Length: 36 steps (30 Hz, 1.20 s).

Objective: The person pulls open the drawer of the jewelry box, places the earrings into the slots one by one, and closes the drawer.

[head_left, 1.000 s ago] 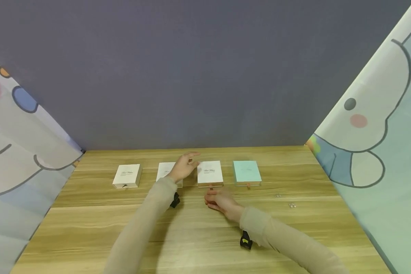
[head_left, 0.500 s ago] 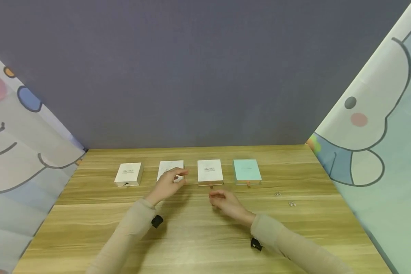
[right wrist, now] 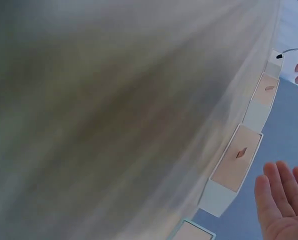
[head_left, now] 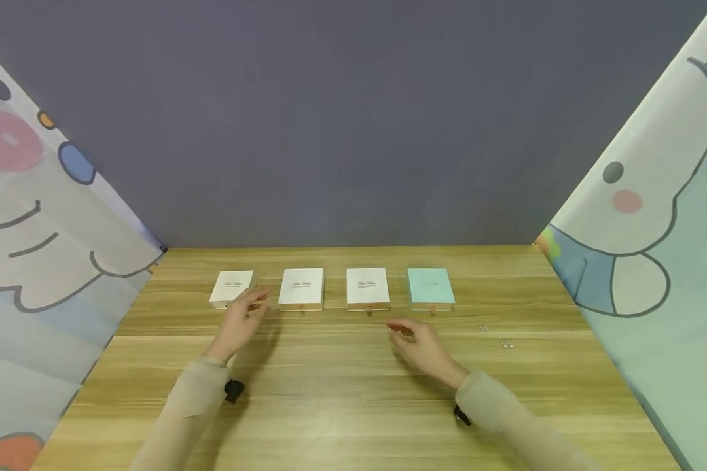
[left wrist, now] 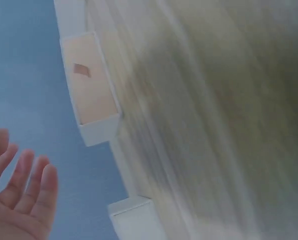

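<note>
My left hand hovers above the table, loosely bent, overlapping the front right corner of the leftmost white box. Nothing is in its fingers. My right hand is held over the wood in front of the third box and the mint box, fingers loosely bent around no object. Between the left hand and the third box stands another white box. In the right wrist view, the right hand shows relaxed fingers beside a box with a peach front and small ribbon tab.
Two small shiny pieces of jewellery, a farther one and a nearer one, lie right of the right hand. A dark grey wall rises behind the wooden table. Cartoon-printed sheets flank both sides.
My left hand has swept left from beside the third box, past the second, to the leftmost one. My right hand has drawn back to the right from the third box's tab. The boxes stay lined up.
</note>
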### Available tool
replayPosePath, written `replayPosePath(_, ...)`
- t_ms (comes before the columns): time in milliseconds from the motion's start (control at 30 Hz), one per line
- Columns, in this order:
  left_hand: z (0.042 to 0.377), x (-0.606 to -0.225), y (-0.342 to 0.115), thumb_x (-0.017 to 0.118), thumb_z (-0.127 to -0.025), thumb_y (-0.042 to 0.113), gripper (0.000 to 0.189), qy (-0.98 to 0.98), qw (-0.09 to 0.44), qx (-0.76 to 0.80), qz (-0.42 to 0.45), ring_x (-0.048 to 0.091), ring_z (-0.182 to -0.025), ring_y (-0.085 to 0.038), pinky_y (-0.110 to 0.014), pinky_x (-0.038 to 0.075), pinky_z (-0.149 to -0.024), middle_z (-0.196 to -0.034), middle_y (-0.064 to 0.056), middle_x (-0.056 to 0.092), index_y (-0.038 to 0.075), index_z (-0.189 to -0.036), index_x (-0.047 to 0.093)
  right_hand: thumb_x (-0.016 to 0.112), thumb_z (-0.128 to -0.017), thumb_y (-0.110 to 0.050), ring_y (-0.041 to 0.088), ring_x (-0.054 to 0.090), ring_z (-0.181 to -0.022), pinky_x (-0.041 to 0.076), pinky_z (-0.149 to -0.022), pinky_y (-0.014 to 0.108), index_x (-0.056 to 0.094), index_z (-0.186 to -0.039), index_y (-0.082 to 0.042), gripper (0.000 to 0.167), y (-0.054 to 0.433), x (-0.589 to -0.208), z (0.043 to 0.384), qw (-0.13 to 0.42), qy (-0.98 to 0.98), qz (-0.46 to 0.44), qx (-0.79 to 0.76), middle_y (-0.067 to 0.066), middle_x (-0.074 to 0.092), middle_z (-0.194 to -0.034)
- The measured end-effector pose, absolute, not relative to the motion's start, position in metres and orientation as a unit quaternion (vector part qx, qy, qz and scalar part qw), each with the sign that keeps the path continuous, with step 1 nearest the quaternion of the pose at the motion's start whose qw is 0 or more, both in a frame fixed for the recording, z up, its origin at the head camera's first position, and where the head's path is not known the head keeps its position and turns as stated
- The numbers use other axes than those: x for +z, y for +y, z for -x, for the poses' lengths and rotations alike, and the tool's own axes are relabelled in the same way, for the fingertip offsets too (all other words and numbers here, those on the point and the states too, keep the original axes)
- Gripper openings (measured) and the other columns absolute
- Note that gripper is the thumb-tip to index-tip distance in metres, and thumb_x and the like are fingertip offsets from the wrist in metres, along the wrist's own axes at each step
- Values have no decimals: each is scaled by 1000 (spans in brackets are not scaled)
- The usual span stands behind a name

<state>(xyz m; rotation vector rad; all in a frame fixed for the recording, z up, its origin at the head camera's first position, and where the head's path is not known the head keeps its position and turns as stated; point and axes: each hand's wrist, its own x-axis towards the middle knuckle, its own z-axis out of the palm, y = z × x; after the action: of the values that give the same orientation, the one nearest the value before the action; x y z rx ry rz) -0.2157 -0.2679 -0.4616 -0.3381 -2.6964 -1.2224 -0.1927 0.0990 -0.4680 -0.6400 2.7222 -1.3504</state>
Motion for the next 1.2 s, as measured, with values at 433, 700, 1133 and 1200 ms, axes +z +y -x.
replayPosePath(433,293,-474,-257,45,-97,25,58,-857,-106,-503,27,26,-135,-36,-49,29,-110,-147,-22,26,-1,-144,23,60,-88,-8,26,64,-95,54,-83,28,62,-111,4,27,101,-476,190,87,845,163,-502,16,66,-107)
replayPosePath(700,308,-488,-259,54,-93,13,66,-837,-159,-522,32,14,-139,-36,-43,22,-114,-151,-20,13,-1,-145,17,57,-91,-11,26,62,-96,52,-79,18,60,-112,6,28,104,-474,186,129,835,169,-508,17,65,-107)
replayPosePath(1133,280,-488,-256,56,-92,11,65,-828,-167,-533,45,16,-138,-37,-45,24,-112,-151,-21,14,-1,-145,20,54,-91,-5,33,61,-102,53,-86,33,57,-114,11,28,84,-461,184,138,806,128,-562,23,62,-111)
replayPosePath(1200,275,-487,-251,56,-91,10,65,-831,-168,-528,44,18,-137,-37,-44,25,-112,-151,-21,15,-2,-144,21,55,-91,-7,33,60,-103,52,-88,35,57,-115,10,29,79,-463,186,150,794,102,-580,23,62,-112)
